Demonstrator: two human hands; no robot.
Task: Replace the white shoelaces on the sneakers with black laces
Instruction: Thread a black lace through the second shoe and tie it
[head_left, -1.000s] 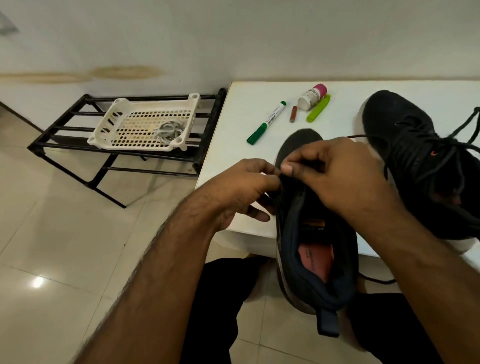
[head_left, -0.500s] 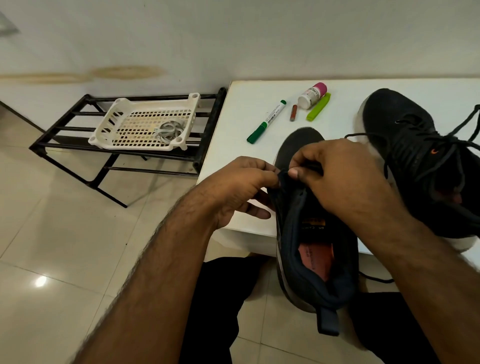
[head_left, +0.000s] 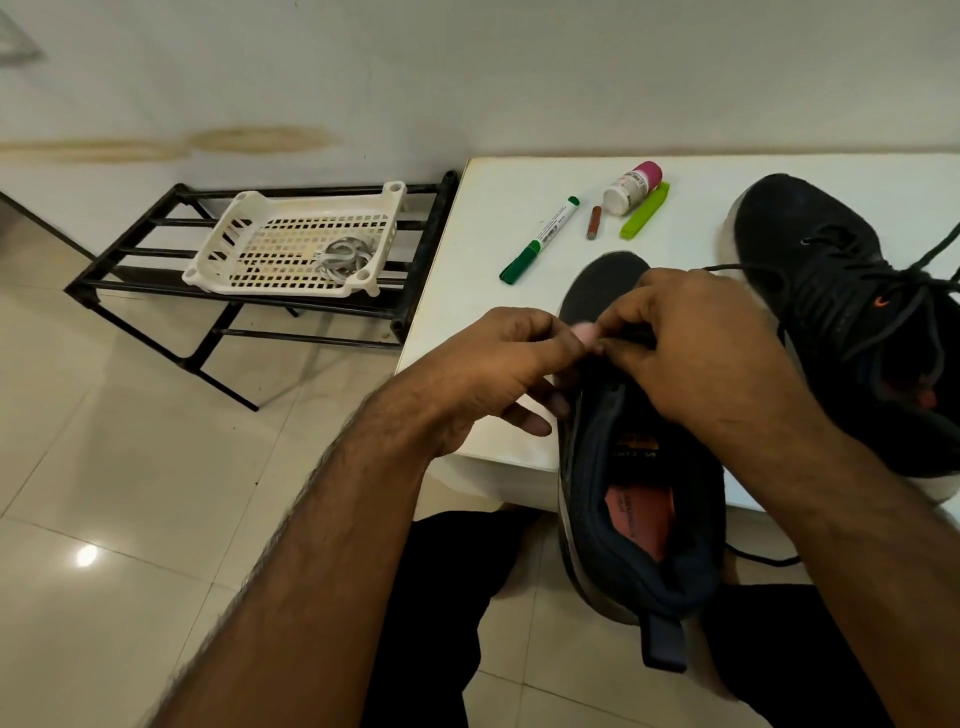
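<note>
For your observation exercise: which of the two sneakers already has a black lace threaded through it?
The far-right sneaker on the table; the near sneaker shows none.

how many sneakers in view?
2. One sneaker hangs over the white table's near edge, under both hands; the other sneaker, black-laced, lies on the table at right, partly cut off.
</note>
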